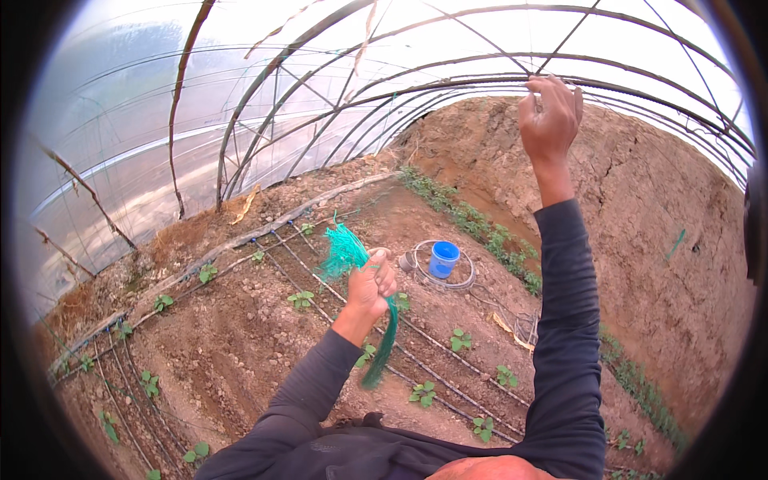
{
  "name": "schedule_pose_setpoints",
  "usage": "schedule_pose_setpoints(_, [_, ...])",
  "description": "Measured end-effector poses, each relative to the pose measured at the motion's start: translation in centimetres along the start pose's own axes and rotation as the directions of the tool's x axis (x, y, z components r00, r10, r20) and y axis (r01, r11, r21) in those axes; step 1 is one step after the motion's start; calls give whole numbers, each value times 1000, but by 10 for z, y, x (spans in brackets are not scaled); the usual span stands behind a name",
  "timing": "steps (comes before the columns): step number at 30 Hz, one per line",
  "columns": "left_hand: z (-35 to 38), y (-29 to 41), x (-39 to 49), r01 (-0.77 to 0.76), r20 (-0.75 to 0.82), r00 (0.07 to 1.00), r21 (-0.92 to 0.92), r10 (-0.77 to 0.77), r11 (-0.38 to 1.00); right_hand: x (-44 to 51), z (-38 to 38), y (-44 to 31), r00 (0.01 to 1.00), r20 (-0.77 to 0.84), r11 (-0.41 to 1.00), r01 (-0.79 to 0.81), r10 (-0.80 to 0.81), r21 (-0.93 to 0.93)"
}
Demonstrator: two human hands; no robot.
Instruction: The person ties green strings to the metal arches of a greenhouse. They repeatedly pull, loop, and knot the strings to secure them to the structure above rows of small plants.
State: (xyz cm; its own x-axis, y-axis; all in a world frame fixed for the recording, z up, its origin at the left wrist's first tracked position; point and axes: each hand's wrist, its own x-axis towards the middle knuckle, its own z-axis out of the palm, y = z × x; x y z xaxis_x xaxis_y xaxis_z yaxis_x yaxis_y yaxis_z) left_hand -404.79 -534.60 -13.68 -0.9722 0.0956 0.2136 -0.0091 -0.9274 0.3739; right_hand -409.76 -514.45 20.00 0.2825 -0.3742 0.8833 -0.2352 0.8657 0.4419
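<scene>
My left hand (371,285) is closed around a bundle of green twine (383,345) in front of my chest. The frayed upper end fans out above the fist, and the longer tail hangs below it. My right hand (551,123) is raised high at the upper right, its fingers bent close to a dark overhead bar (480,80) of the greenhouse frame. Whether those fingers pinch a thin strand or touch the bar cannot be made out.
Young leafy plants (423,393) grow along drip lines (324,282) in the soil. A blue bucket (444,261) stands inside coiled tubing (471,278), beside a small grey container (407,261). An earth bank (654,198) rises at right; plastic sheeting (126,120) covers the left side.
</scene>
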Motion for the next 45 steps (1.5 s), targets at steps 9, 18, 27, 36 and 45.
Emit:
schedule_pose_setpoints(9, [-52, 45, -67, 13, -113, 994, 199, 10, 980, 49, 112, -89, 958, 179, 975, 220, -224, 41])
schedule_pose_setpoints(18, [-108, 103, -119, 3, -305, 948, 294, 91, 956, 55, 171, -86, 860, 510, 1000, -2, -10, 23])
schedule_pose_setpoints(27, [-91, 137, -49, -108, -185, 968, 313, 172, 944, 25, 180, -81, 892, 447, 995, 40, -74, 86])
schedule_pose_setpoints(36, [12, 149, 126, -440, 27, 884, 387, 467, 810, 10, 177, -86, 917, 345, 980, 175, -199, 99])
schedule_pose_setpoints(45, [101, 144, 223, -244, 263, 951, 330, 160, 912, 9, 184, -74, 929, 329, 979, 118, -168, 167])
